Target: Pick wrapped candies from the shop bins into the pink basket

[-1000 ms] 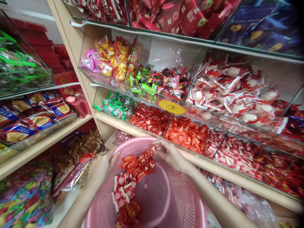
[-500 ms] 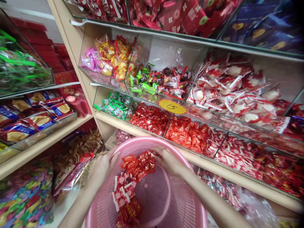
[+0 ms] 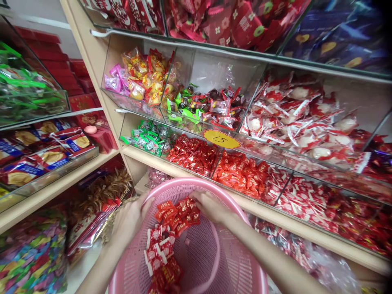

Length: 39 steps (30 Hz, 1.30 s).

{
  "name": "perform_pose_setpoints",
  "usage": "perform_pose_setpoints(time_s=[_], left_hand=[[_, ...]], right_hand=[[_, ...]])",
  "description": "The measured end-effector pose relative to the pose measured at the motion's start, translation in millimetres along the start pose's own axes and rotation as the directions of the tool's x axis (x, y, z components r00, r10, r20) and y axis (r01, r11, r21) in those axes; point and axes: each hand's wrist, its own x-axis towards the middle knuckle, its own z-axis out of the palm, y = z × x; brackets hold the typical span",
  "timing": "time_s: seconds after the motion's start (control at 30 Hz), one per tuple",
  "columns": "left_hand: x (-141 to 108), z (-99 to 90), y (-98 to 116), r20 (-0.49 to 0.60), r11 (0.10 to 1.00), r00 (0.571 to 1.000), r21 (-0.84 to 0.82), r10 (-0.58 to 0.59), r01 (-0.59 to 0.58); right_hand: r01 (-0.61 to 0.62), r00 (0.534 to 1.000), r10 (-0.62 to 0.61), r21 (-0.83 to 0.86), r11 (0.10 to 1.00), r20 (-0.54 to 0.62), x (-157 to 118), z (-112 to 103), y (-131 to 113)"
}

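Note:
A pink plastic basket (image 3: pixel 239 245) stands low in front of me, its mesh wall facing the shelf. My left hand (image 3: pixel 134 214) is closed over its left rim, the fingers curling inside. Inside the basket, my right hand (image 3: pixel 210 206) bends its fingers onto the edge of the red-wrapped candies (image 3: pixel 188 210); its fingertips are partly hidden. Orange-red candies (image 3: pixel 166 210) lie beside these. Below them are red-and-white wrapped candies (image 3: pixel 157 251), then dark red candies (image 3: pixel 168 273) nearer me. The candies form a curved band along the basket's left side.
Beyond the basket, clear shelf bins hold red candies (image 3: pixel 192 157), orange-red candies (image 3: pixel 240 173) and white-and-red ones (image 3: pixel 300 118). A yellow price tag (image 3: pixel 221 139) marked 15 hangs in front. At left are packaged biscuits (image 3: pixel 50 155) and a bag of colourful sweets (image 3: pixel 33 253).
My right hand has moved slightly left, its fingers curling more onto the red candies. My left hand keeps its place on the rim. The view has shifted a little.

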Motion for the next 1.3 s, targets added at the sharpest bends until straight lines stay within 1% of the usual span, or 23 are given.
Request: perform_pose_setpoints(time_s=[0.13,0.27,0.37,0.43,0.47,0.53,0.6,0.7,0.77,0.87,1.0,1.1,1.2,1.3], left_hand=[[0,-0.9,0,0.006,1.0,1.0,-0.011,0.008,-0.008],[1,1.7,-1,0.008,0.999,1.0,-0.032,0.018,-0.018],[2,5.5,-2,0.003,0.999,1.0,-0.041,0.015,-0.014],[3,7.7,-3,-0.008,0.999,1.0,-0.04,0.019,-0.02],[3,8.6,-3,-0.011,0.999,1.0,-0.044,0.028,-0.028],[2,9.6,-4,-0.017,0.998,0.999,-0.054,0.041,-0.042],[2,9.8,-5,-0.015,0.997,0.999,-0.059,0.041,-0.041],[1,8.5,-5,-0.007,0.998,0.999,-0.058,0.032,-0.033],[1,6.3,-4,0.003,0.997,0.999,-0.07,0.038,-0.038],[1,1.8,0,0.018,0.996,1.0,-0.083,0.017,-0.015],[1,-2.3,5,0.041,0.998,0.999,-0.062,-0.016,0.018],[2,-0.3,4,0.026,0.999,1.0,-0.043,-0.008,0.009],[2,4.4,-1,0.019,0.998,1.0,-0.06,0.015,-0.014],[2,6.8,-4,0.005,0.997,1.0,-0.078,0.025,-0.025]], right_hand=[[0.023,0.999,-0.025,-0.082,0.996,-0.032,-2,-5,-8],[0.081,0.987,-0.093,-0.092,0.992,-0.131,2,-22,-16],[0.106,0.964,-0.12,-0.075,0.992,-0.236,18,-39,-19],[0.095,0.943,-0.107,-0.055,0.994,-0.314,37,-49,-19],[0.073,0.935,-0.078,-0.029,0.997,-0.345,49,-52,-17],[-0.001,0.926,0.021,0.053,0.999,-0.377,76,-54,-11],[-0.084,0.92,0.131,0.14,0.987,-0.369,105,-52,-4],[-0.171,0.906,0.237,0.208,0.963,-0.35,143,-45,6],[-0.225,0.893,0.299,0.241,0.944,-0.337,161,-39,10],[-0.288,0.875,0.372,0.283,0.915,-0.311,177,-32,10],[-0.315,0.856,0.425,0.356,0.88,-0.294,186,-23,7],[-0.296,0.851,0.442,0.435,0.85,-0.285,184,-21,7],[-0.235,0.851,0.434,0.524,0.819,-0.297,174,-28,6],[-0.142,0.846,0.419,0.62,0.772,-0.329,152,-41,1]])
